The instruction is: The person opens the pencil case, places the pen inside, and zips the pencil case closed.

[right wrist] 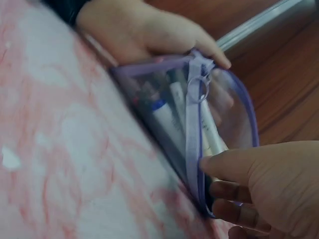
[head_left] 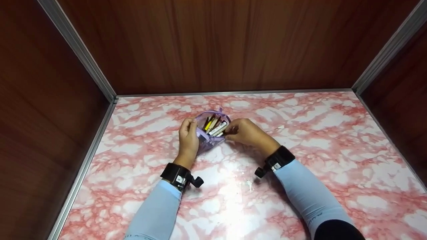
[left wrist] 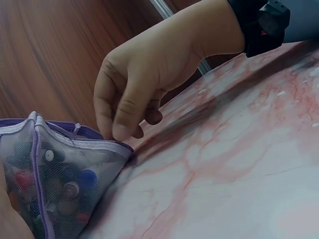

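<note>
A purple-trimmed mesh pencil case (head_left: 209, 144) stands unzipped on the table, its mouth spread wide. Inside lie several pens and markers (head_left: 217, 128), some white, one yellow; coloured ends show through the mesh in the left wrist view. My left hand (head_left: 188, 138) grips the case's left side, fingers behind it and thumb in front. At the opposite end, my right hand (head_left: 248, 132) pinches the zipper edge between thumb and fingers. The zip pull's ring (right wrist: 198, 88) hangs near my left hand in the right wrist view. Part of the contents is hidden by the case's front wall.
A red-and-white marbled tabletop (head_left: 140, 173) lies beneath both hands. Dark wood panels (head_left: 213, 46) rise at the back and both sides, joined by metal strips (head_left: 80, 46). Both wrists carry black camera bands (head_left: 280, 157).
</note>
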